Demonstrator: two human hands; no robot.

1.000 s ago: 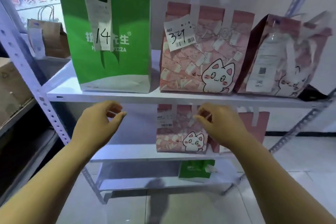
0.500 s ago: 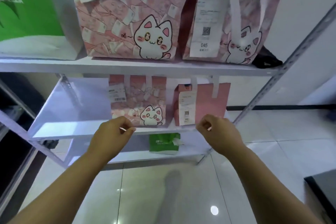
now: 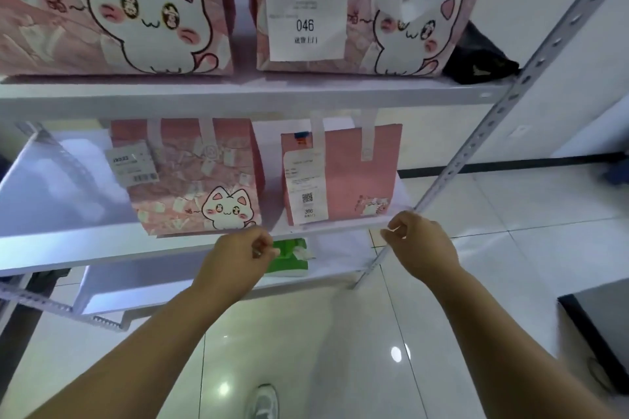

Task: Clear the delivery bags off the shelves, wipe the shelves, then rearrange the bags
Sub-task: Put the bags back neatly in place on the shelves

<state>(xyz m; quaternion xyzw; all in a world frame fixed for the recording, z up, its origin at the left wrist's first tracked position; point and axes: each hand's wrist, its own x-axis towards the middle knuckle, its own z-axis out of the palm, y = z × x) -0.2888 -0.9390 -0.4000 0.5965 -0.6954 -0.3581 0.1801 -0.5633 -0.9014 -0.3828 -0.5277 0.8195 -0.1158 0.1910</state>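
My left hand (image 3: 238,257) and my right hand (image 3: 423,245) are both half curled and empty, thumbs near the fingertips. They are in the centre of the frame, just in front of the front edge of the middle shelf (image 3: 85,250). Whether the right one touches this edge I cannot tell, because the view is blurred there. Just behind the left hand stands the cat bag (image 3: 194,180), and behind the right hand the plain pink bag (image 3: 360,173) with a long receipt. Both are near the edge, so this level is not yet cleared. Lower, on the bottom shelf (image 3: 153,282), lies a green bag (image 3: 289,260).

I think the danger is in the grip. The handles go up close under the upper shelf (image 3: 238,95), so my knuckles can hit it. If I pull at the body instead, a bag can tip forward and fall on the tile floor (image 3: 340,350). The receipts can also tear.

At the top of the frame stand a large cat bag (image 3: 119,10) and a bag with label 046 (image 3: 374,10). A black thing (image 3: 476,58) lies beside the perforated post (image 3: 510,105). The floor is white and glossy.
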